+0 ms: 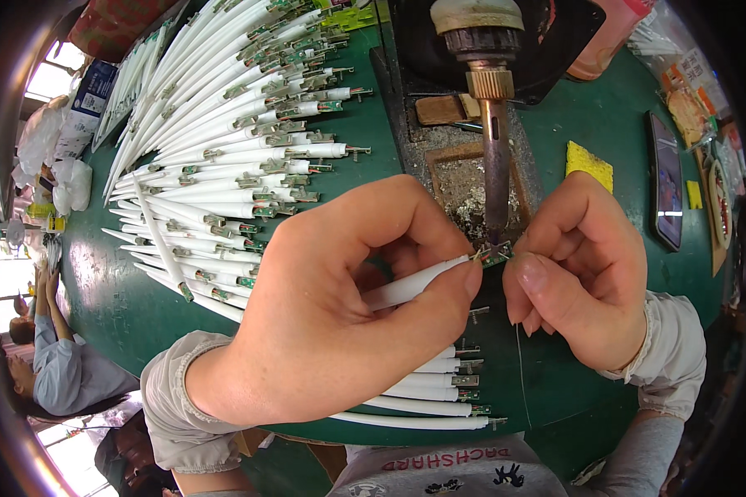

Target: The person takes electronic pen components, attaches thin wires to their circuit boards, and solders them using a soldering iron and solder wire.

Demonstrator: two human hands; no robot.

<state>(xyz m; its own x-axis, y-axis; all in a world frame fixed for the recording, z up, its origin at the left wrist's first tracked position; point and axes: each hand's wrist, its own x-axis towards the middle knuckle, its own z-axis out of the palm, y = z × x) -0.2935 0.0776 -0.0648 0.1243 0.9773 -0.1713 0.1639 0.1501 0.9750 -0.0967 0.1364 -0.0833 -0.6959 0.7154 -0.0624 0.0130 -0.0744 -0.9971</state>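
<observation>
My left hand [340,306] is closed around a white pen-shaped tube [410,286], pinching it near its end. A small green circuit board [496,254] sticks out from that end, right under the tip of an upright soldering iron [496,157]. Whether the tip touches the board is too fine to tell. My right hand [588,282] is closed beside the board, with thumb and fingers pinching a thin solder wire [520,356] that trails down toward the table edge.
Many white tubes with boards [224,157] fan out at the left. Another row [431,398] lies below my left hand. Solder scraps fill a wooden-rimmed tray [449,153] behind the iron tip. To the right are a yellow sponge [590,166] and a phone [665,182]. A person [75,373] sits far left.
</observation>
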